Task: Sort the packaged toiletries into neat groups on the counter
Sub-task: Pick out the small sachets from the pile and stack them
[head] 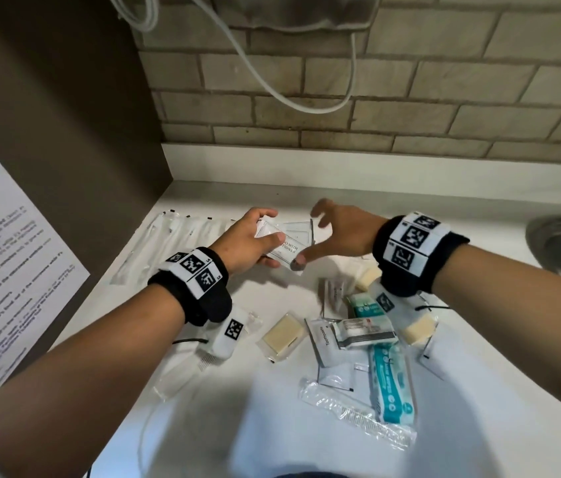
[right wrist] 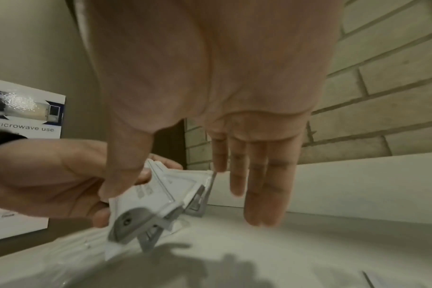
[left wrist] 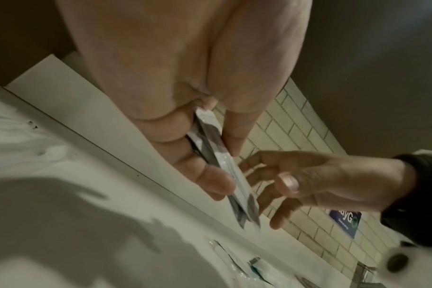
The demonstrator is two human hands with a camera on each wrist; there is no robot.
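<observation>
Several thin, slippery sachets (head: 284, 241) fan in our left hand (head: 244, 243), pinched at one edge; right hand (head: 337, 231) spread beside them.

white sachets (head: 286, 241) | cream soap (head: 283, 333) | teal-white packet (head: 391, 386) | beige brick wall (head: 410, 81)

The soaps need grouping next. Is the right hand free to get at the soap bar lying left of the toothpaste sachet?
Probably yes: the right hand is open, its thumb just touching the sachets, and the soap bar lies uncovered.

Left hand (right wrist: 49, 175) grips fanned white sachets (right wrist: 160, 194) beside right hand's straight fingers (right wrist: 266, 185).
</observation>
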